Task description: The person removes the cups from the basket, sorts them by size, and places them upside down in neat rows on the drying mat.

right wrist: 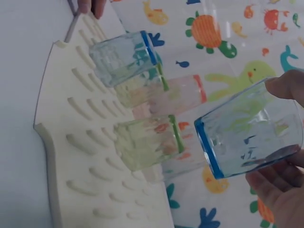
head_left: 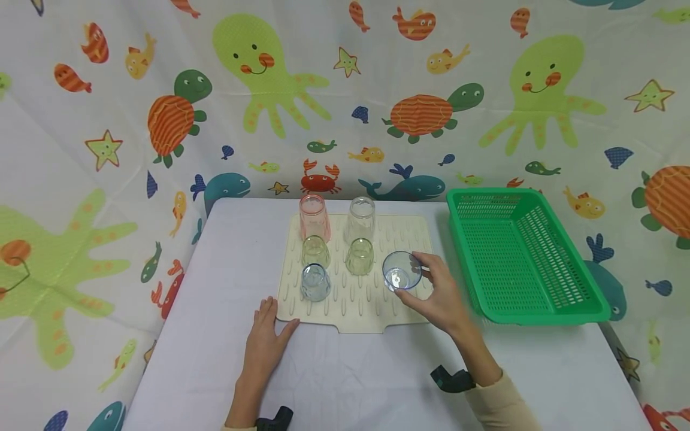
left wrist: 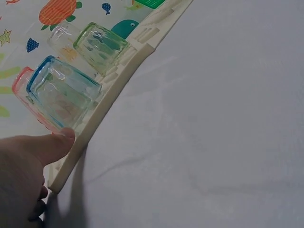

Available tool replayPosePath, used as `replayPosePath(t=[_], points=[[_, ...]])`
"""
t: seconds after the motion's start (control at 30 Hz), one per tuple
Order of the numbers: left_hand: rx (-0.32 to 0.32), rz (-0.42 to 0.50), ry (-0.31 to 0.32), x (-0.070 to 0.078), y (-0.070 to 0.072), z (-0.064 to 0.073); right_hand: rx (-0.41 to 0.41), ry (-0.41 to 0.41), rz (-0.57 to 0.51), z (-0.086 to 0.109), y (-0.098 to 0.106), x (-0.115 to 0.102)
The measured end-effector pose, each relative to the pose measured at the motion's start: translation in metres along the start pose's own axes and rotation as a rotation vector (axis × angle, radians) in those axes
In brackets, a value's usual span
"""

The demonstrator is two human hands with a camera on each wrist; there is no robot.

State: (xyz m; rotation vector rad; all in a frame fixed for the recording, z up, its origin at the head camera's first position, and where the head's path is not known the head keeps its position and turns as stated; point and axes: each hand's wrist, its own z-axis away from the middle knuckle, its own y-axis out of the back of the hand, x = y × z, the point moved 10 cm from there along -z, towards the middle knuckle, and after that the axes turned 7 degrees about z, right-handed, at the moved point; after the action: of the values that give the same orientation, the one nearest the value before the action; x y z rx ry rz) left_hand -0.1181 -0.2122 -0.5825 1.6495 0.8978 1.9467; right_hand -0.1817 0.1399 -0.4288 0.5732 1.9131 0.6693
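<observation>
My right hand (head_left: pixel 439 293) holds a blue-tinted glass (head_left: pixel 401 272) between thumb and fingers, over the right part of a cream drying mat (head_left: pixel 383 305). Its wide mouth faces up in the head view; the right wrist view shows its blue-edged end (right wrist: pixel 207 149) towards the mat. On the mat stand another blue glass (head_left: pixel 315 284), a green glass (head_left: pixel 359 257) with a second green glass (head_left: pixel 314 251) to its left, and a tall pink glass (head_left: pixel 315 218) and clear glass (head_left: pixel 361 220) behind. At the mat's near left corner rests my left hand (head_left: pixel 266 338), thumb (left wrist: pixel 59 145) along the edge.
A green plastic basket (head_left: pixel 530 314) stands right of the mat. The white-covered table (head_left: pixel 366 383) runs up to a curtain (head_left: pixel 345 120) printed with sea animals, which hangs behind and at both sides.
</observation>
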Motion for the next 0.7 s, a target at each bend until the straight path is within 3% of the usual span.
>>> replayPosePath(t=[0.2,0.43,0.53,0.7], points=[[0.072,0.052,-0.055,0.017,0.013,0.001,-0.016,0.016,-0.03,-0.002,-0.007,-0.005],[0.221,0.13,-0.238,0.07,0.043,0.007,-0.035,0.035,-0.073,-0.004,-0.012,-0.009],[0.206,0.187,-0.303,0.093,0.048,0.01,-0.036,0.046,-0.084,-0.004,-0.013,-0.012],[0.111,0.239,-0.362,0.122,0.042,0.01,-0.052,0.05,-0.089,-0.004,-0.016,-0.015]])
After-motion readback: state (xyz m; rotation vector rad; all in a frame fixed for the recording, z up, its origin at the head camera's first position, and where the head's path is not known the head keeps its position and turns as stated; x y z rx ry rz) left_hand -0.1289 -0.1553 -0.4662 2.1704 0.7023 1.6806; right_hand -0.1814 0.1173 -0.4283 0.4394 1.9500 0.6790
